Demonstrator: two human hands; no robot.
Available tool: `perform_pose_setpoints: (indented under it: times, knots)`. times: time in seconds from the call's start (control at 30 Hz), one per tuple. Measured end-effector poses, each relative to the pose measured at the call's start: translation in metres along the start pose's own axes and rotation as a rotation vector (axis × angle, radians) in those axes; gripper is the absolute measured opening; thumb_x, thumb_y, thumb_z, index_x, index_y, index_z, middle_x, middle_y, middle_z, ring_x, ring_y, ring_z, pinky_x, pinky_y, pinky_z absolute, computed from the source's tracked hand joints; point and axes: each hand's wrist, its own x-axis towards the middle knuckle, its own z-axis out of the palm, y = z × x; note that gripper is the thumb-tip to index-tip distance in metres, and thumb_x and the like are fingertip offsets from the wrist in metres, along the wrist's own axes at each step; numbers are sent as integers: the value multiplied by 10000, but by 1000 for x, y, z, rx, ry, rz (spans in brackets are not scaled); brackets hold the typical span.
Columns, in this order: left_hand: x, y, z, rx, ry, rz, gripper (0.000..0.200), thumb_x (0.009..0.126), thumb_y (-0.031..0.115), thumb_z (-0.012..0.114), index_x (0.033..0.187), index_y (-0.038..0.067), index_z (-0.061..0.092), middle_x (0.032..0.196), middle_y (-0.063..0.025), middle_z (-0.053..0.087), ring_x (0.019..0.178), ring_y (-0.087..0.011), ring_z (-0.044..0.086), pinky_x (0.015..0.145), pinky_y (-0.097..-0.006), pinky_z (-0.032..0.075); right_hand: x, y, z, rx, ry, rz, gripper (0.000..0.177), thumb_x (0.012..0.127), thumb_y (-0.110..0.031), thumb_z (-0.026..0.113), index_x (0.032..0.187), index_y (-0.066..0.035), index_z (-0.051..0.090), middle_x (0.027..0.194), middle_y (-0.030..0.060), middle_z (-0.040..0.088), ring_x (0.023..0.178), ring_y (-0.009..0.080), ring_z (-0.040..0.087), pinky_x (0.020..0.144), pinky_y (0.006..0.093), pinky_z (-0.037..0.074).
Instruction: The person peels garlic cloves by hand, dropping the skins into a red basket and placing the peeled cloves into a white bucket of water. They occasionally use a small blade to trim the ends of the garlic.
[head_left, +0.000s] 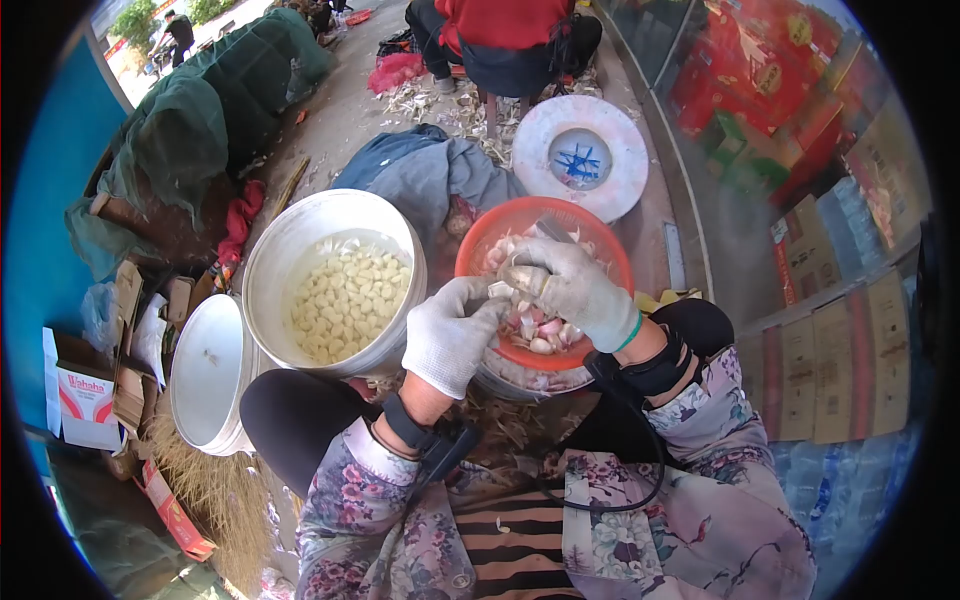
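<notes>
Both my hands wear whitish gloves and meet over the orange-red basin (466, 262). Pinched in my left hand (452, 335) is a pale garlic clove (500, 290). My right hand (590, 295) is closed just beside it, its fingertips almost touching the clove. From the top of that fist sticks a flat grey blade, like that of a small knife (553, 229); its handle is hidden. Unpeeled pinkish garlic cloves (541, 332) lie in the basin below. To the left, a white bucket (262, 300) holds peeled garlic cloves (350, 300) in liquid.
A second white bucket (208, 375) stands at the left near a straw broom (215, 500) and cardboard boxes (85, 400). Beyond the basin lie a round white lid (628, 160) and grey cloth (440, 180). A person in red (505, 30) sits ahead. Glass borders the right side.
</notes>
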Motion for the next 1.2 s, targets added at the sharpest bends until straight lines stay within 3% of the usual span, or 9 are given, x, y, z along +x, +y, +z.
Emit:
perform_pose_setpoints:
  times: [0.07,0.17,0.23,0.33,0.43,0.53,0.93,1.1,1.2]
  knots:
    - [1,-5,1,0,38,23,149,891,47,651,1020,-28,656,755,-22,661,512,-37,521,443,-186,406,-14,-24,4,327,-54,242,267,971,-93,520,1226,-32,570,946,22,631,714,45,571,606,192,483]
    - [2,-11,1,99,83,43,151,878,53,668,1004,-31,666,761,-43,676,559,-52,564,496,-202,445,-9,6,23,360,114,-8,143,937,-79,555,996,18,643,764,19,592,669,70,550,602,245,459]
    - [2,-15,-1,223,102,100,199,860,96,700,1016,-27,682,784,-81,706,644,-78,637,591,-228,512,-10,4,21,356,122,-12,166,935,-70,553,1015,51,634,779,21,598,678,66,544,610,236,457]
    - [0,-10,3,111,114,188,124,893,24,638,999,-38,658,735,-31,662,523,-45,535,463,-191,412,-12,-4,17,316,136,-6,169,931,-70,560,1020,51,637,796,28,609,687,71,551,613,237,457]
    - [-3,0,-2,50,78,45,152,887,54,656,1012,-28,682,782,-73,699,613,-74,617,576,-224,504,-13,0,17,248,175,-80,165,926,-67,563,1010,50,644,808,35,623,693,76,558,617,241,460]
    - [-3,-4,-4,-31,41,37,134,922,59,613,1016,-27,656,723,-36,664,520,-47,549,465,-178,420,-12,8,19,224,158,-112,156,924,-60,563,996,49,649,802,37,630,696,84,566,623,249,465]
    - [-3,-9,-8,146,47,150,133,945,90,569,981,-19,637,717,-36,655,507,-56,542,450,-192,433,-17,-2,26,285,71,-27,208,964,-134,559,1097,15,618,877,18,627,714,51,567,615,205,464]
    - [3,-4,-11,-204,-2,-77,141,955,98,518,952,-6,613,712,-41,646,484,-82,544,431,-200,443,-18,-9,27,386,186,43,154,948,-69,556,1033,26,643,848,39,651,718,93,593,641,242,490]
    - [7,-8,-15,-278,-7,-89,141,955,96,506,944,-3,606,709,-49,645,482,-91,553,424,-201,448,-22,-15,28,216,304,-199,156,930,-81,596,1042,18,643,870,51,664,728,96,598,649,244,497]
